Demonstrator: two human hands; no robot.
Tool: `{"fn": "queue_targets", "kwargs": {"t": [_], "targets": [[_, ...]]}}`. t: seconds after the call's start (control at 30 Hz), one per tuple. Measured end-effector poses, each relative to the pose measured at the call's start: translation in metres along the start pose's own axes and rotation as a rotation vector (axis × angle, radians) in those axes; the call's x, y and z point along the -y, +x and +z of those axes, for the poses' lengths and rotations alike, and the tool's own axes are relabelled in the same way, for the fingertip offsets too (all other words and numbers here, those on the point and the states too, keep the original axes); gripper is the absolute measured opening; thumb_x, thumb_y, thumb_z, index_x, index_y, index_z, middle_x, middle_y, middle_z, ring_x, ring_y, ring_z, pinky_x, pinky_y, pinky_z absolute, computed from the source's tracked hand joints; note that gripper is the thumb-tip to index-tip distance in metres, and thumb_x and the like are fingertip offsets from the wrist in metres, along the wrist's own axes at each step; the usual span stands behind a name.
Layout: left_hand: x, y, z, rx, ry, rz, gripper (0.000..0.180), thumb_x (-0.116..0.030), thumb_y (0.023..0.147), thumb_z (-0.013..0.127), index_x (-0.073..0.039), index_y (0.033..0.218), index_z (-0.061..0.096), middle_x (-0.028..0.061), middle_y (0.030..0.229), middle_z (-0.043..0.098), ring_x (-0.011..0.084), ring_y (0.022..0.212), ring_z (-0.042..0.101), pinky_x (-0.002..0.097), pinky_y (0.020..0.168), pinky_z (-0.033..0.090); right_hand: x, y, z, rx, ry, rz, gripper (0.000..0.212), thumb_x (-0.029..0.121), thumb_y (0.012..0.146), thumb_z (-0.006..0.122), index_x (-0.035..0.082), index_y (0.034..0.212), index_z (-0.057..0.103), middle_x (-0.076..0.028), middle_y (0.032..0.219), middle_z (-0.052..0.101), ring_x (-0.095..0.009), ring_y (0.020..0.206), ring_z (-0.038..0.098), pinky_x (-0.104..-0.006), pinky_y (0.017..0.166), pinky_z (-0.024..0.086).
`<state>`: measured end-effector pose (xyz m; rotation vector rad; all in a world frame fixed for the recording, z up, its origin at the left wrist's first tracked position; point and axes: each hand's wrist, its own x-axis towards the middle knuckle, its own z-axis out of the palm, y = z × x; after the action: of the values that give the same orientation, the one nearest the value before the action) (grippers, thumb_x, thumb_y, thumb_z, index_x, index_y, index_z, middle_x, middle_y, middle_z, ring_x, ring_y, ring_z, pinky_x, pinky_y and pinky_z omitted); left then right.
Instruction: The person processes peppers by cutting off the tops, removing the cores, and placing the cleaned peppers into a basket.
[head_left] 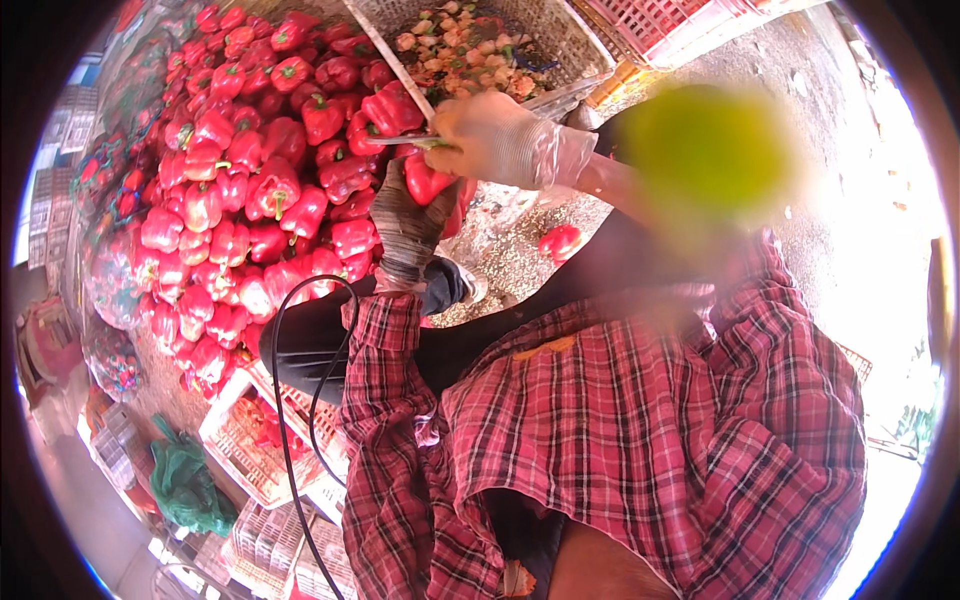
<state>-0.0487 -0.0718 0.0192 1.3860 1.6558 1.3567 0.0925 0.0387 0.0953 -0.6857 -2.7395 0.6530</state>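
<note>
A red bell pepper is gripped in my left hand, which wears a dirty grey-striped glove. More red shows beside its fingers, perhaps a second pepper. Just above it, my right hand, in a pale glove with a clear plastic cuff, is closed round a knife. The thin knife blade points left over the held pepper. Left of both hands rises a large heap of red bell peppers, some with green stems.
Beyond my hands stands a pale crate holding cut pepper cores. A red crate is at the far right. One pepper lies on the ground. A black cable loops beside my left sleeve. A yellow-green blur hides part of my right arm.
</note>
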Motion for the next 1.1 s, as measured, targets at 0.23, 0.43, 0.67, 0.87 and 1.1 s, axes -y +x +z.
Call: {"fn": "queue_targets", "kwargs": {"t": [0.23, 0.43, 0.67, 0.87, 1.1], "targets": [[0.015, -0.011, -0.171, -0.667, 0.272, -0.016, 0.044, -0.041, 0.076, 0.077, -0.004, 0.096, 0.067, 0.0052, 0.065, 0.062, 0.0139, 0.049, 0.053, 0.0313, 0.043, 0.043, -0.026, 0.051, -0.011, -0.271, -0.612, -0.213, 0.038, 0.017, 0.08, 0.061, 0.024, 0.118, 0.061, -0.007, 0.08, 0.06, -0.02, 0.074, 0.062, -0.0328, 0.057, 0.053], [-0.074, -0.122, -0.371, -0.703, 1.176, -0.699, 0.04, -0.031, 0.082, 0.073, -0.001, 0.107, 0.066, 0.0068, 0.086, 0.068, 0.0209, 0.075, 0.064, 0.0292, 0.065, 0.051, -0.141, 0.063, -0.015, -0.118, 0.257, 0.683, 0.048, 0.039, 0.09, 0.059, 0.002, 0.121, 0.056, -0.011, 0.08, 0.059, -0.019, 0.051, 0.054, -0.0316, 0.05, 0.05], [0.118, 0.038, -0.227, -0.221, -0.143, -0.453, 0.043, -0.018, 0.09, 0.056, -0.006, 0.13, 0.044, 0.007, 0.107, 0.063, 0.0185, 0.089, 0.062, 0.0249, 0.073, 0.049, -0.18, 0.043, -0.035, 0.036, 0.505, 1.043, 0.048, 0.035, 0.089, 0.063, -0.005, 0.115, 0.056, -0.008, 0.075, 0.058, -0.01, 0.041, 0.041, -0.0233, 0.037, 0.039], [0.175, 0.198, 0.019, -0.062, -0.118, -0.725, 0.062, -0.018, 0.073, 0.076, -0.009, 0.125, 0.045, 0.0102, 0.112, 0.058, 0.0201, 0.101, 0.056, 0.0334, 0.083, 0.048, -0.161, 0.04, -0.048, 0.142, 0.517, 0.961, 0.029, 0.022, 0.093, 0.055, -0.002, 0.108, 0.058, -0.005, 0.072, 0.059, -0.009, 0.047, 0.046, -0.0233, 0.041, 0.036], [0.326, 0.239, 0.029, -0.135, -0.057, -0.53, 0.073, -0.013, 0.051, 0.091, -0.008, 0.111, 0.05, 0.0136, 0.119, 0.05, 0.0248, 0.109, 0.049, 0.0357, 0.09, 0.048, -0.163, 0.039, -0.043, 0.176, 0.602, 1.006, 0.023, 0.016, 0.091, 0.055, 0.004, 0.109, 0.062, -0.005, 0.07, 0.055, -0.01, 0.048, 0.043, -0.0274, 0.044, 0.033]]}}
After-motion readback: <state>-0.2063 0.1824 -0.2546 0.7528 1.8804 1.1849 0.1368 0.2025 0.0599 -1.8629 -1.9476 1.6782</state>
